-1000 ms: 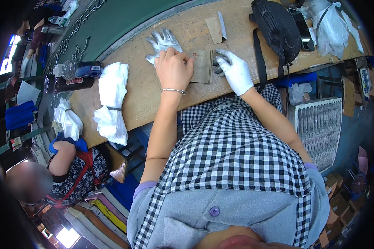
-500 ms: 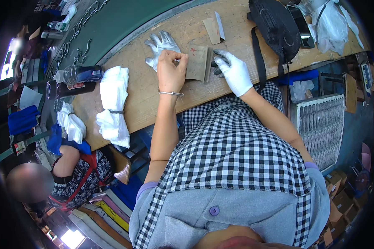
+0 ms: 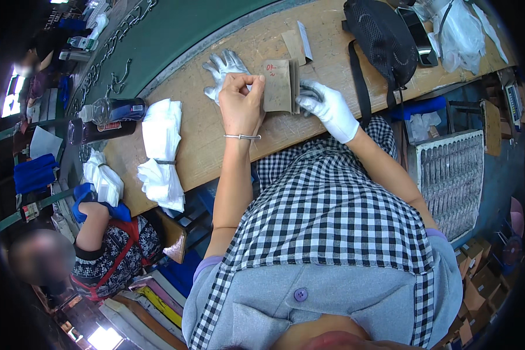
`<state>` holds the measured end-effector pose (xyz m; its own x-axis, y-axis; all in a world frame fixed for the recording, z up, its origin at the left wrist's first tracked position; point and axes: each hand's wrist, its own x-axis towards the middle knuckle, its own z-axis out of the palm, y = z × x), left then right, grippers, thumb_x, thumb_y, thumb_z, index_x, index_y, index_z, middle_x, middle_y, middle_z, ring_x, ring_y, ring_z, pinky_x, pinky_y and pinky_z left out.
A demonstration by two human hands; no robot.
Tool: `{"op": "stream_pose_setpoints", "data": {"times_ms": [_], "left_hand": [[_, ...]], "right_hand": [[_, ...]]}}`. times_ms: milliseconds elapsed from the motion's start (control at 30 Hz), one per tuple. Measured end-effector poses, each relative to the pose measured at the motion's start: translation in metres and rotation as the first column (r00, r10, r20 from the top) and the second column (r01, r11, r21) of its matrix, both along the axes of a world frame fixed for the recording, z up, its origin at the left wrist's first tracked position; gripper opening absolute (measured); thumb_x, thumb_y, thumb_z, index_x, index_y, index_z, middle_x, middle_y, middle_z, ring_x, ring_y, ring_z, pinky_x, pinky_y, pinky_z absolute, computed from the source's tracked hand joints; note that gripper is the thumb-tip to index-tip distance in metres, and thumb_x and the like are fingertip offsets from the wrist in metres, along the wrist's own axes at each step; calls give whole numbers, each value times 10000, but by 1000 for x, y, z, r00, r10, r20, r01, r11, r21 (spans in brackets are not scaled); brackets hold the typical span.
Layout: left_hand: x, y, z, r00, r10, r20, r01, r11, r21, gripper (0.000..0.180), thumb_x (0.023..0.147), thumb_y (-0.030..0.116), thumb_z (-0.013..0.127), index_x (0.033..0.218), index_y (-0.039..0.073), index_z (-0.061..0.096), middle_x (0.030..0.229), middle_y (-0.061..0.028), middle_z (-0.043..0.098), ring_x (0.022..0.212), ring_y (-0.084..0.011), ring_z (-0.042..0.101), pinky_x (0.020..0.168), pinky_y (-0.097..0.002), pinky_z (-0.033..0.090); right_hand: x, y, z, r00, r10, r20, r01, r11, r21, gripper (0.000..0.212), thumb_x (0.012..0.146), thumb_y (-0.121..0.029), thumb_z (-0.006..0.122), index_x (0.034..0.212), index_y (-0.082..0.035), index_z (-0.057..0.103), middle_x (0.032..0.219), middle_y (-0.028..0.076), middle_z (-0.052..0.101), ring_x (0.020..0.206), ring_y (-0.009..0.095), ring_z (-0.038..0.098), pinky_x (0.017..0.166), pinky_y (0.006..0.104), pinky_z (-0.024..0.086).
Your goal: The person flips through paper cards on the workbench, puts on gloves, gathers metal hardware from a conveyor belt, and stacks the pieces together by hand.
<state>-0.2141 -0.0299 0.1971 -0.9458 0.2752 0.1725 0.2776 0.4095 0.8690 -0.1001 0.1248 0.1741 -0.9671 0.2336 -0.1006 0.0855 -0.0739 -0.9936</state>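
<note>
A small stack of brown paper sheets (image 3: 278, 87) with a red handwritten mark stands fanned on the wooden bench. My left hand (image 3: 240, 105), bare and wearing a bracelet, pinches its left edge between thumb and fingers. At the right edge, my right hand (image 3: 331, 111) wears a white glove with grey fingertips; its curled fingers press on the sheets' edges. Partly behind my left hand lies an empty white work glove (image 3: 221, 69). Beyond the stack are a loose brown paper piece (image 3: 293, 45) and a white slip (image 3: 305, 41).
At left lie bundles of white gloves (image 3: 161, 151) beside dark bottles (image 3: 114, 112). A black bag (image 3: 382, 41), a phone (image 3: 419, 36) and clear plastic bags (image 3: 461, 38) sit at right. A green surface (image 3: 186, 29) borders the bench's far side. Another person (image 3: 119, 251) is at lower left.
My right hand's fingers have closed in on the right edges of the brown sheets. My left hand keeps its pinch at the left edge. The view has shifted slightly.
</note>
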Motion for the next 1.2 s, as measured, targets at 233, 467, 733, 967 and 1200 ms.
{"op": "stream_pose_setpoints", "data": {"times_ms": [233,467,733,967,1200], "left_hand": [[4,7,9,989,-84,124,63,984,167,166,818,110,686,807,-54,662,749,-20,534,623,-67,475,568,-214,400],[17,15,5,977,-136,164,117,986,121,196,856,141,656,920,-43,647,692,-57,648,572,-75,558,551,-235,457],[36,20,-5,962,-229,146,223,973,57,423,743,178,776,1058,-47,607,856,-112,681,710,-140,655,659,-261,517],[39,17,-9,830,-380,409,171,870,462,380,798,4,693,1131,-82,530,956,-118,647,811,-144,651,700,-251,557],[40,12,-16,737,-423,527,66,821,567,375,808,-46,667,1150,-67,515,960,-120,643,838,-154,650,726,-270,577]], "right_hand": [[4,6,8,997,81,-1,-80,986,-149,456,891,-236,634,1220,61,527,992,107,638,809,109,593,705,239,485],[8,7,3,996,-53,67,59,994,-92,401,907,-167,598,1209,85,520,969,98,645,727,101,589,642,229,484],[14,11,4,986,-135,96,140,989,-49,369,906,-125,581,1214,71,525,982,103,648,764,103,593,631,221,481],[18,19,-1,985,-139,105,148,985,-86,358,904,-100,574,1210,79,523,981,111,648,753,111,600,583,225,477],[19,19,7,982,-154,107,170,973,-154,357,900,-86,574,1202,97,523,970,114,647,671,118,605,564,223,476]]}}
